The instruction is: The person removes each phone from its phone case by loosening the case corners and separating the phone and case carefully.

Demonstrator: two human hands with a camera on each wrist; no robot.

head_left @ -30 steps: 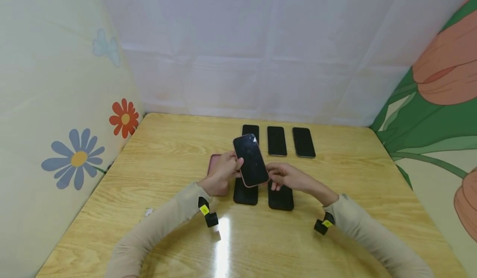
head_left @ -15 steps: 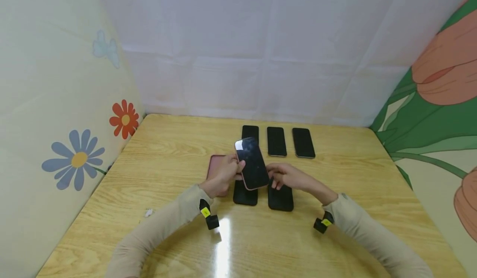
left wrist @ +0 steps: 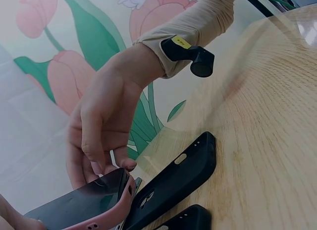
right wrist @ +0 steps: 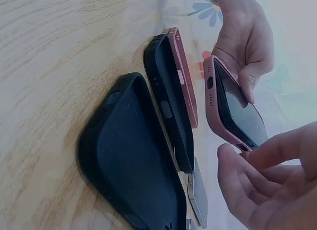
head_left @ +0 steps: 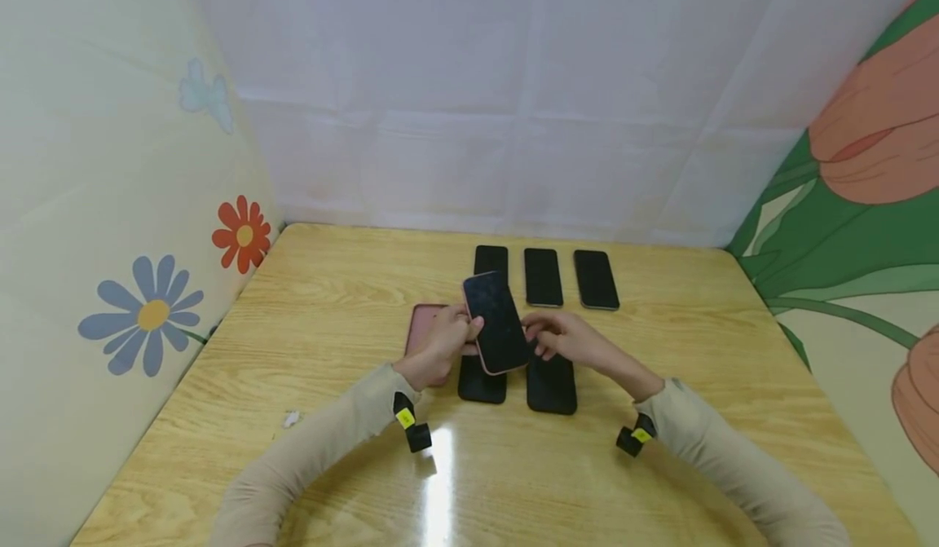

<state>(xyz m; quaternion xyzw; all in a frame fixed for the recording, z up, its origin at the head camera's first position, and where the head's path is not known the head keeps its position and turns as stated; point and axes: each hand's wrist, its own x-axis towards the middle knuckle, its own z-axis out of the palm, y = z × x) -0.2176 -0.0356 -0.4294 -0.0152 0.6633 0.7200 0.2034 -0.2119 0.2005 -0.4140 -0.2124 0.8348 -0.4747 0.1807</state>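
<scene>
My left hand grips a phone by its left edge, thumb over the screen. The phone sits in a pink case and is held tilted above the table, screen up. At its opposite edge, my right hand pinches the case rim near a side cutout with its fingertips, as the right wrist view shows. Beneath lie two black phone cases, one partly covered by the held phone and the other below my right hand. Another pink case lies partly hidden under my left hand.
Along the back of the wooden table lie three dark-screened phones: one partly behind the held one, one in the middle and one at the right. A small white scrap lies at the left. Cloth-covered walls border the table.
The held phone has dropped slightly and tilted, so the glare has left its screen. My right hand's fingers have shifted a little up along the case edge.
</scene>
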